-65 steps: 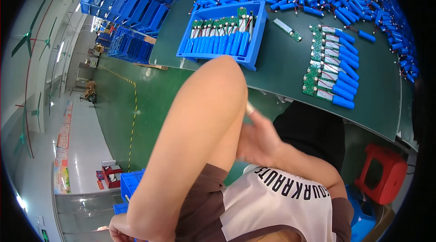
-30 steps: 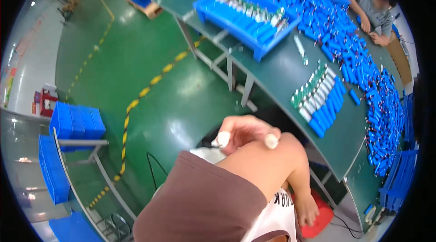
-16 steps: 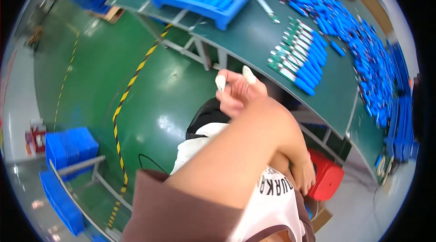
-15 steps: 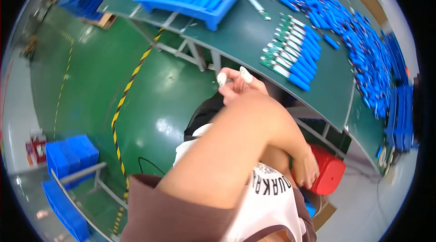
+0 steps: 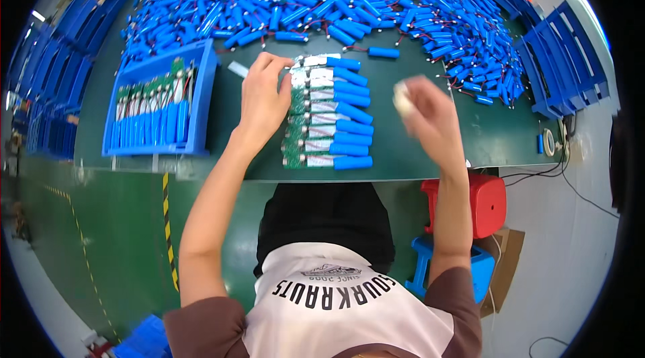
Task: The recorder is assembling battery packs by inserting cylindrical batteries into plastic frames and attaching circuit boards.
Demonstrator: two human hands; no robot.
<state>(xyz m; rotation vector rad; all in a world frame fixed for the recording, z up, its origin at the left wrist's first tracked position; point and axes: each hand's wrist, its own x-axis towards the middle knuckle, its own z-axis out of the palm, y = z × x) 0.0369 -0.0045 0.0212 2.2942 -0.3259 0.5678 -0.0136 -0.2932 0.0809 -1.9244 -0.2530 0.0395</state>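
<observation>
A row of blue cells and green circuit boards (image 5: 328, 118) is lying at the near edge of a dark green surface (image 5: 403, 156). At its ten o'clock, the left hand (image 5: 264, 92) is bending loosely parted fingers at the topmost board, its grip unclear; at three, the blurred right hand (image 5: 433, 116) is hovering half curled, contents indiscernible. A filled blue bin (image 5: 210, 82) is sitting at nine, loose blue cells (image 5: 275, 18) spreading at twelve.
</observation>
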